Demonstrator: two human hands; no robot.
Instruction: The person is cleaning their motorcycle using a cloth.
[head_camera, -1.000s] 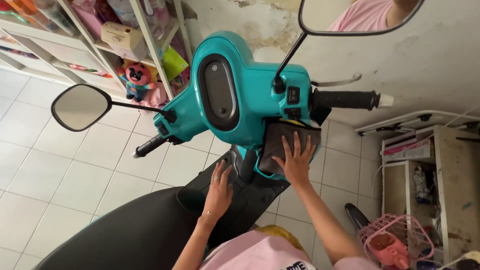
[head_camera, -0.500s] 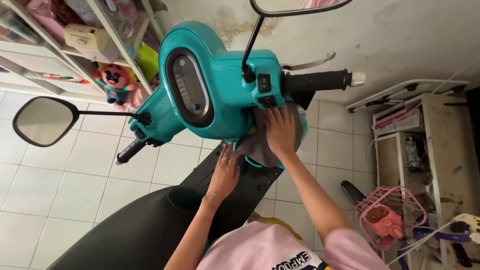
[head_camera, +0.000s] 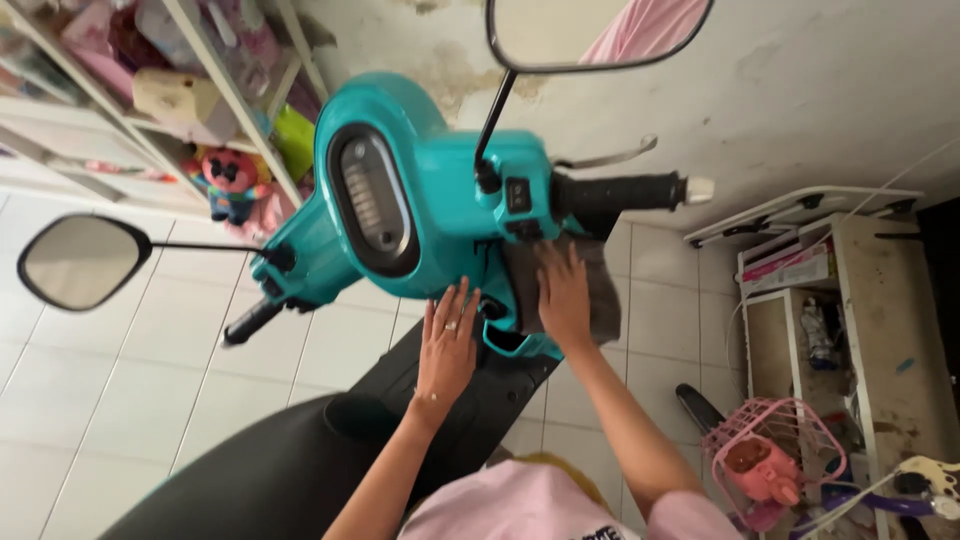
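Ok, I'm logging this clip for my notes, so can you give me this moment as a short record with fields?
Setting: tiled floor, shelves behind
Main thing: teal scooter, black seat
Right hand: flat on a grey cloth, pressed to the panel under the handlebar
Left hand: open, resting on the scooter body
Nearby: pink basket, right mirror

Dark grey rumpled cloth (head_camera: 600, 290), spread flat against teal glossy scooter front panel (head_camera: 440, 215), just below black rubber handlebar grip (head_camera: 615, 192), at four o'clock from oval instrument display (head_camera: 373, 200).
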